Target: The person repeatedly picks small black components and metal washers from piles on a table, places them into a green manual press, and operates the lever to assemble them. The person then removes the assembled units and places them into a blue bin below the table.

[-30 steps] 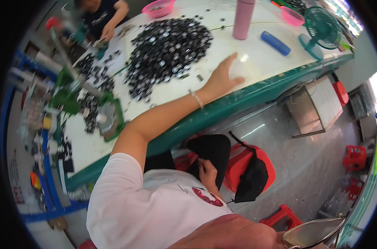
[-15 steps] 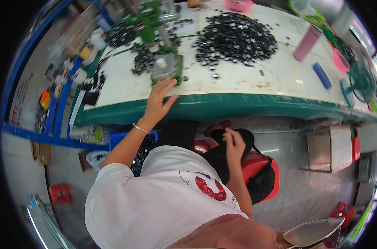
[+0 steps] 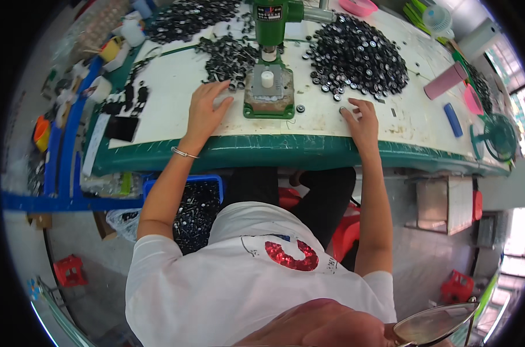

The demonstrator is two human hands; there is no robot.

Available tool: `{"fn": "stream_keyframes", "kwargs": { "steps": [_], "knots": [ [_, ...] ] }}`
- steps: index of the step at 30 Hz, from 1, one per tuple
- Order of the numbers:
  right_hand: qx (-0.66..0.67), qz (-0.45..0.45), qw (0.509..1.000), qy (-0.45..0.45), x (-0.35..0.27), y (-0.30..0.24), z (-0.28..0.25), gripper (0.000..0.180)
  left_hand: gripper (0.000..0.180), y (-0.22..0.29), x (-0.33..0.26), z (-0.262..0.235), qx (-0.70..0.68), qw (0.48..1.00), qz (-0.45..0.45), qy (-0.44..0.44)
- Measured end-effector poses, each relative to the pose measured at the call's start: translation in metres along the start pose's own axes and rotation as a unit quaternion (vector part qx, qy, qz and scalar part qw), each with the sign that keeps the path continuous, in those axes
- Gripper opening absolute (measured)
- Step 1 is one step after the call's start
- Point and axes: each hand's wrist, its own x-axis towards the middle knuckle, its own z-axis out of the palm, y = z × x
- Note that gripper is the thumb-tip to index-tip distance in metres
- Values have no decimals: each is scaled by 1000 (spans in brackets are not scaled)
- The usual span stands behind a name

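Two hands: both flat on the tabletop point(image 3: 175, 75), one either side of a green bench press point(image 3: 270, 69).
Far left: yellow and white tape rolls point(image 3: 109, 49) and small dark parts along the tabletop's edge; blue bin of dark parts point(image 3: 196, 202) below, under the edge.
Left hand point(image 3: 207, 110): palm down, fingers point(image 3: 219, 89) spread and released, grasping nothing; tips touching a few loose dark parts just left of the press base; thin bracelet at the wrist.
Centre: press standing upright, long axis vertical; white stud point(image 3: 267, 78) on the grey base plate pointing up, bare, no part seated on it.
Right hand point(image 3: 362, 118): palm down, fingers released, empty; tips just beside the near rim of the large heap of dark round parts point(image 3: 357, 55).
Far right: pink cylinder point(image 3: 445, 81) lying tilted, blue oblong point(image 3: 453, 120), green fan point(image 3: 496, 136).
Progress, as judged: early or mid-run; large heap unprocessed, stud unloaded, next part not yet picked; share finished not readable.
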Motion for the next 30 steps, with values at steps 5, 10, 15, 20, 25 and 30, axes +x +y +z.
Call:
{"fn": "stream_keyframes", "kwargs": {
  "steps": [5,10,15,20,25,30],
  "knots": [
    [-54,15,998,-10,2,3,7,21,31,-2,31,17,32,995,68,-70],
    [-78,-19,997,-22,-1,0,9,24,25,-16,38,29,11,998,14,-65],
    [-8,-7,1000,-10,1,-10,8,26,14,-21,36,25,0,998,-6,-61],
    [150,-77,985,-31,17,-56,36,28,14,-16,45,14,-247,954,-169,28],
    [224,-124,959,-124,44,-108,74,26,9,-19,40,24,-343,912,-182,133],
    [217,-73,954,-193,54,-107,96,25,16,-13,34,22,-510,806,-292,75]
  ]
}}
